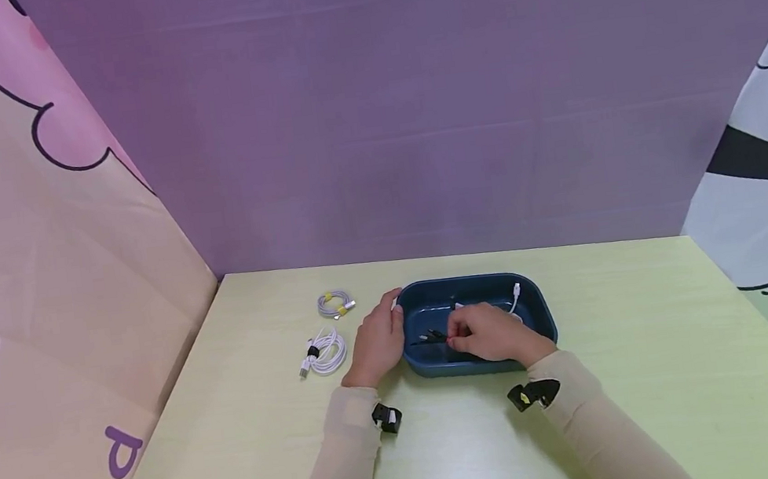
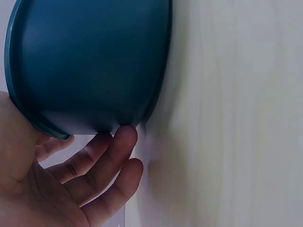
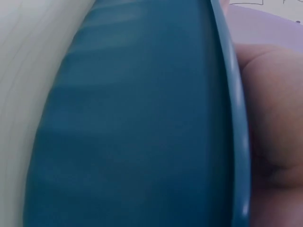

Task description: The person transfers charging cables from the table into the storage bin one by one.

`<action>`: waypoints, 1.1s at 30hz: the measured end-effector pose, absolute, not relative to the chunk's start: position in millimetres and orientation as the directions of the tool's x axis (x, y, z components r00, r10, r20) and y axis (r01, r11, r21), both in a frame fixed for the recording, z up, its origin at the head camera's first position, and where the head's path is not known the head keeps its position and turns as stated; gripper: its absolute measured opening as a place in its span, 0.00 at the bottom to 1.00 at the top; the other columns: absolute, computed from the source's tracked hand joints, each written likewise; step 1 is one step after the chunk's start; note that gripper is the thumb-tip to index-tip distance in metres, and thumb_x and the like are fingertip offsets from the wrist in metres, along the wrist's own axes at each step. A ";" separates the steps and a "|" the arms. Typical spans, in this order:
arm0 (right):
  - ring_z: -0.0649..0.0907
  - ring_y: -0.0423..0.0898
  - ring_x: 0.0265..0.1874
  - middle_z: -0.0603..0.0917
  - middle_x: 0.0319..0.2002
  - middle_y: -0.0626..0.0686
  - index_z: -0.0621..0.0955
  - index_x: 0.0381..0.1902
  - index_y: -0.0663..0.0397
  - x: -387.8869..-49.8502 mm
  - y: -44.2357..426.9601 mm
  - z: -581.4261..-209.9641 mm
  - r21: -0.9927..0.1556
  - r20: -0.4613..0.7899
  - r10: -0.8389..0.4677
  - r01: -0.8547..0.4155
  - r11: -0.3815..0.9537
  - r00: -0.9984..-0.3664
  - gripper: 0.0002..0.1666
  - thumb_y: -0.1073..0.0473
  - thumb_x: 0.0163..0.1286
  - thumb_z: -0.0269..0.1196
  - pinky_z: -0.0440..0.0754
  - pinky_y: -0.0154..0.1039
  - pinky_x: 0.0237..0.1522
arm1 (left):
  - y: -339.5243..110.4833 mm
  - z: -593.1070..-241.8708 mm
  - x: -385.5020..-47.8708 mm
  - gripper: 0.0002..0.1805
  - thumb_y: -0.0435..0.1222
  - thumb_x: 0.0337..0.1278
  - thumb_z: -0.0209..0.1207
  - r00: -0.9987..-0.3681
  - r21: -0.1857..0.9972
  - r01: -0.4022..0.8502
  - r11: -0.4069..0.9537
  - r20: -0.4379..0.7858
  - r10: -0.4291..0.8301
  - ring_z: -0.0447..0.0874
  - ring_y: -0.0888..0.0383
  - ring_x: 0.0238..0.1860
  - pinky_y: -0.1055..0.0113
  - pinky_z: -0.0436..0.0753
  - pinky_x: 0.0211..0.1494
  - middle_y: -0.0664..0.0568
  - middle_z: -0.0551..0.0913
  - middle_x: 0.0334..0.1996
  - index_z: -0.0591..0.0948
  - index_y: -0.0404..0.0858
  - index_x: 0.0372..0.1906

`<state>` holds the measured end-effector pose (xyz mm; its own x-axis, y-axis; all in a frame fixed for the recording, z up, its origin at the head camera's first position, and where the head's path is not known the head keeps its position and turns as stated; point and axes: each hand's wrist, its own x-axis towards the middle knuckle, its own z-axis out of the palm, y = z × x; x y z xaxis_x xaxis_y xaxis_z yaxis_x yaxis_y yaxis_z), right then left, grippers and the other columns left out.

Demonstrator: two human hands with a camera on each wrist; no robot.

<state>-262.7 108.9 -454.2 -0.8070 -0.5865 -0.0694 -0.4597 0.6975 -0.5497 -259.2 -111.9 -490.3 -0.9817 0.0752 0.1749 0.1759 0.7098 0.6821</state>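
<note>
A dark blue plastic bin [image 1: 470, 366] sits on the table. My left hand [image 1: 376, 345] holds its left end, thumb at the rim; in the left wrist view the fingers of the left hand [image 2: 94, 175] bend against the outer wall. My right hand [image 1: 489, 332] reaches inside, its fingertips pinching a small black cable [image 1: 431, 337] near the bin floor. A white cable [image 1: 516, 294] leans against the bin's right inner side, partly hidden by that hand. The right wrist view shows mostly the bin's outer wall [image 3: 137, 123], hiding the fingertips.
Left of the bin lie a coiled white cable [image 1: 326, 353] with a black tie and, farther back, a coiled grey cable [image 1: 334, 304] with yellow ties. The pale table [image 1: 655, 367] meets a purple backdrop [image 1: 414, 125] behind, with printed cloth at both sides.
</note>
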 end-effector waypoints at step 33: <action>0.78 0.40 0.27 0.82 0.25 0.41 0.85 0.30 0.43 -266.5 93.8 -455.2 -0.459 -0.195 -0.568 -0.438 0.773 -0.799 0.08 0.58 0.71 0.67 0.77 0.39 0.38 | -112.7 -491.2 -259.8 0.22 0.40 0.82 0.44 -0.975 0.678 0.199 0.708 0.207 0.075 0.86 0.41 0.54 0.43 0.81 0.55 0.39 0.85 0.57 0.71 0.44 0.73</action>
